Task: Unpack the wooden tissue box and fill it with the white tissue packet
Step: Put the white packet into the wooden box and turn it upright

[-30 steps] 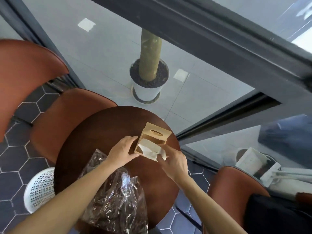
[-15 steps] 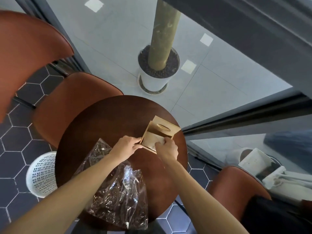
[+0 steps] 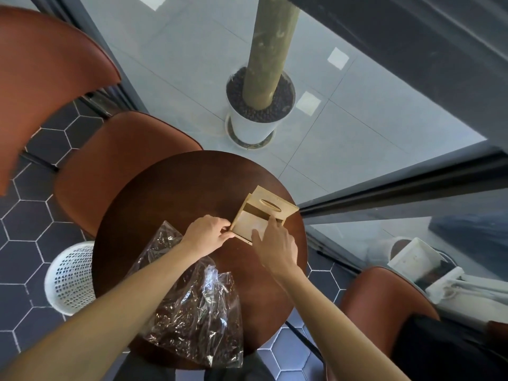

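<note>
The wooden tissue box (image 3: 277,209) lies on its side at the far right of the round dark table (image 3: 178,193), its oval slot facing away from me. A light wooden base panel (image 3: 248,225) covers most of the side facing me, with a dark gap left at its far end. My left hand (image 3: 207,235) pinches the box's near left corner. My right hand (image 3: 275,243) rests on the panel, index finger at its far edge and thumb on its face. The white tissue packet is not visible.
Crumpled clear plastic wrapping (image 3: 192,312) lies on the table's near half under my left forearm. A white perforated basket (image 3: 68,276) stands on the floor at left. Brown chairs (image 3: 118,160) surround the table. A white plant pot (image 3: 255,125) stands beyond the table.
A second ago the white tissue packet stuck out of the open box under my right hand. It is now out of sight, and the wooden panel covers most of the opening.
</note>
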